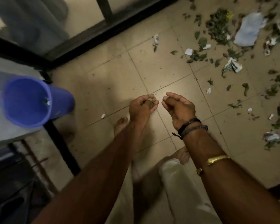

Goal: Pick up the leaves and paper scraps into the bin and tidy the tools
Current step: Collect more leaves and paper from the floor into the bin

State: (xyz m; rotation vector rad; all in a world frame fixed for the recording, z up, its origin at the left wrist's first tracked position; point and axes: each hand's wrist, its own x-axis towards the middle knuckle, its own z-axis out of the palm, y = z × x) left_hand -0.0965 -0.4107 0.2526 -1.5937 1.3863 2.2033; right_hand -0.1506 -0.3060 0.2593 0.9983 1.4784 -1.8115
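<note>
Blue bin [62, 102] stands far L by a dark frame, w/ a bit of litter inside. One white scrap [102, 116] lies on the tile floor [152, 70] btwn bin & hands. L hand [141, 109] is curled round a few leaf bits [149, 101], palm down. R hand [178, 107] just beside it, cupped palm-up, fingers loosely bent, nothing seen in it. Upper R: leaves [217, 28] & paper scraps [247, 29] spread over the floor, well apart from the bin.

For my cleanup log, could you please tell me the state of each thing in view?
Bin: upright, open, nearly empty.
Left hand: holds leaf bits in curled fingers.
Right hand: cupped, nothing visible in it.
Leaves: scattered on floor.
Paper scraps: scattered on floor.
</note>
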